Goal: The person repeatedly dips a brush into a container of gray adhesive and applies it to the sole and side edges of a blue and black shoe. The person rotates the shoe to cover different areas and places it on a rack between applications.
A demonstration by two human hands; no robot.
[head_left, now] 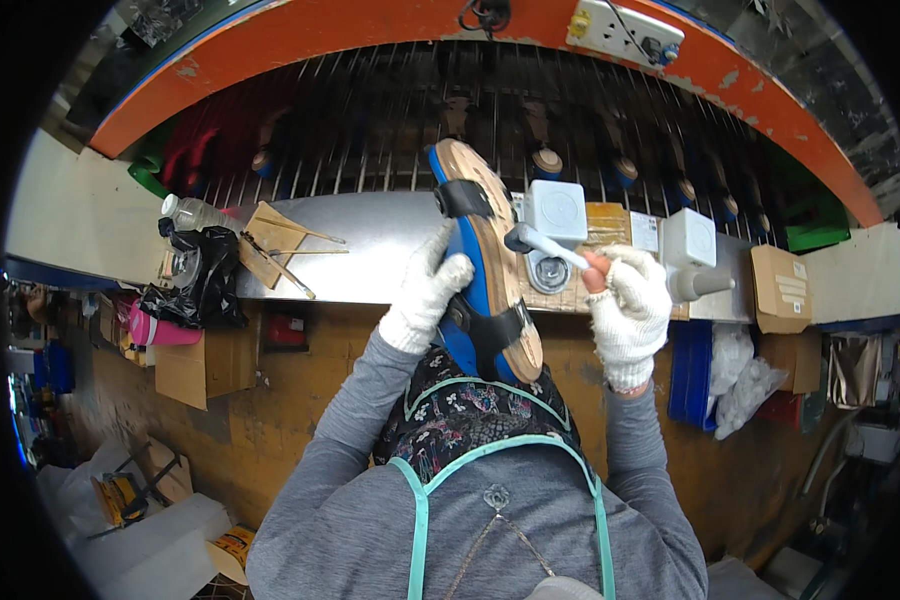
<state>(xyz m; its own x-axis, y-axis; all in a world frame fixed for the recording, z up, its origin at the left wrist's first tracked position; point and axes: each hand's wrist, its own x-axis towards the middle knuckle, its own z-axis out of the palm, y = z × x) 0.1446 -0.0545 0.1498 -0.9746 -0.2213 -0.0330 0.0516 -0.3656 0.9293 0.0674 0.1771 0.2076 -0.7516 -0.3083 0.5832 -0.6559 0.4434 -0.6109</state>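
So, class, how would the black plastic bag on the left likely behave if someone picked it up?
The bag would probably be floppy, since it sags in loose creases. Its shiny surface suggests it may feel slippery.

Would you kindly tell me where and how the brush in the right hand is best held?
By the brush's pale handle, I would say, at the end away from its dark head, coming from the right. The handle is slim and slants down to the right, so a grip there should be clear of the head beside the sandal.
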